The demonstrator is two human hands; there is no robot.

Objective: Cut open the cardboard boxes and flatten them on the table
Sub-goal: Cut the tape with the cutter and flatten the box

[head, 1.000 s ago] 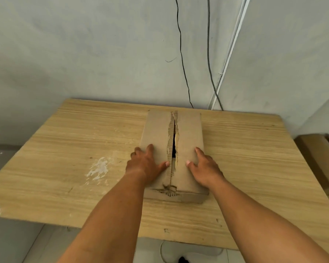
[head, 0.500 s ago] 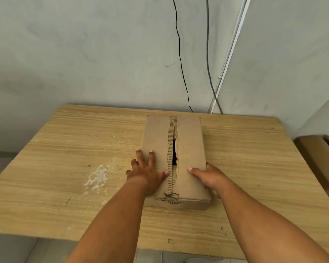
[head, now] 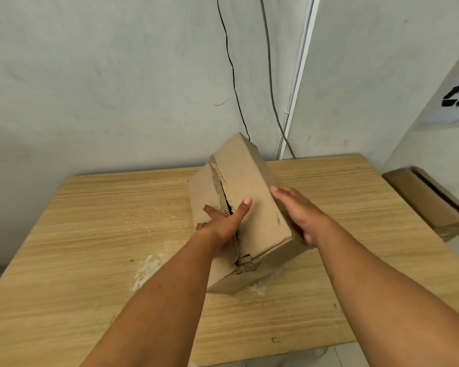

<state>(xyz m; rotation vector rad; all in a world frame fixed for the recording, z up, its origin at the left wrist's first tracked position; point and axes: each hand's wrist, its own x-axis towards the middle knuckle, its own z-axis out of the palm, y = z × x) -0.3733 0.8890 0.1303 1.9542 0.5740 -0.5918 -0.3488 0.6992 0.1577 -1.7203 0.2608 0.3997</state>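
- The left hand (head: 223,221) is lying flat, fingers spread, across the torn seam (head: 219,185); pressing there is risking a ragged rip.
- The box (head: 249,176) is tilting on its near end on the table (head: 90,234), far end raised; it could be slipping sideways.
- The right hand (head: 300,215), fingers straight, is bracing the right side without gripping, so support is looking weak.
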